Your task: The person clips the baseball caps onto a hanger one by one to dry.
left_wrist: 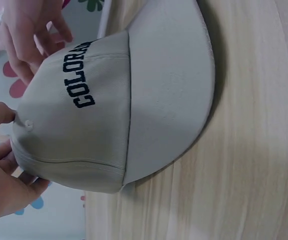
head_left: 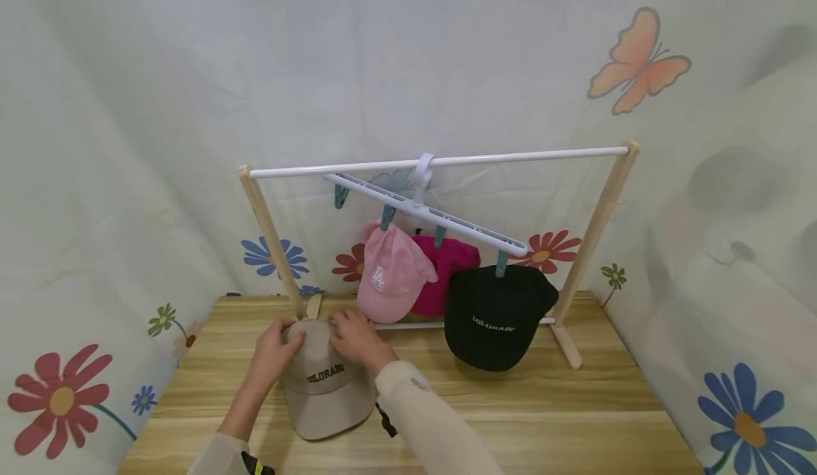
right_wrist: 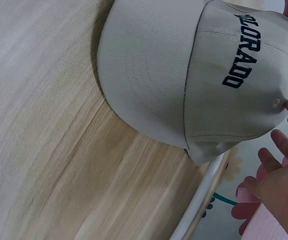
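Observation:
A beige baseball cap [head_left: 327, 383] lettered COLORADO stands at the front left, its brim toward me, close over the wooden table. My left hand [head_left: 274, 353] grips the left side of the crown, thumb in front and fingers behind, as the left wrist view shows. On the crown's other side, my right hand [head_left: 359, 337] holds it, with a thumb near the small eyelet in the right wrist view. The fingertips behind the crown are partly hidden. Just right of that hand hangs a pink cap [head_left: 392, 273].
A white clip hanger [head_left: 447, 221] hangs slanted from the rack's white bar [head_left: 510, 157]. Its green clips hold the pink cap, a magenta cap [head_left: 447, 269] and a black cap [head_left: 498, 312]; the left clip [head_left: 341, 196] hangs bare. A wooden post [head_left: 274, 241] rises behind my hands.

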Motion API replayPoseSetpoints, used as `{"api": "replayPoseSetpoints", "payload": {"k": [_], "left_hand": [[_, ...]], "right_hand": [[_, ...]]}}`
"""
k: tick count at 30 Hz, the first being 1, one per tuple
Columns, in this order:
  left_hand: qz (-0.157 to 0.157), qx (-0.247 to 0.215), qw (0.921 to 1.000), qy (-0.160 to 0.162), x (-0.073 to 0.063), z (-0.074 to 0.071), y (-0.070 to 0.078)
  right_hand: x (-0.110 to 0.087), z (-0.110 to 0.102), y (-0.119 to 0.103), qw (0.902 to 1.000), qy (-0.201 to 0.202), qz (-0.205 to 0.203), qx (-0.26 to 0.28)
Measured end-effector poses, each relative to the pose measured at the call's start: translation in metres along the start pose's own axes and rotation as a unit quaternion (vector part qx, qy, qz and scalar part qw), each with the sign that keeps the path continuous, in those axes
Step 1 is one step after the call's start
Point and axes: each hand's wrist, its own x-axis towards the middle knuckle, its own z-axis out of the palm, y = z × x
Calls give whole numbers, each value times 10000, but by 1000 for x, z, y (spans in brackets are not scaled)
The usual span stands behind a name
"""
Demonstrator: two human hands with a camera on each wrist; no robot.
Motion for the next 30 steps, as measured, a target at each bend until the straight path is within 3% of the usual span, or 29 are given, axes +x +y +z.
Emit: {"api": "replayPoseSetpoints", "payload": {"k": [8, 22, 30], "left_hand": [[67, -75, 9996, -258, 2, 3, 7], [293, -167, 9993, -189, 3, 6, 15], [460, -196, 9985, -200, -1, 10, 18]], "right_hand": [[0, -1, 2, 9996, 149, 167, 153], [-9, 0, 11, 9976, 515, 446, 97], [-17, 1, 26, 9979, 492, 246, 345]]}}
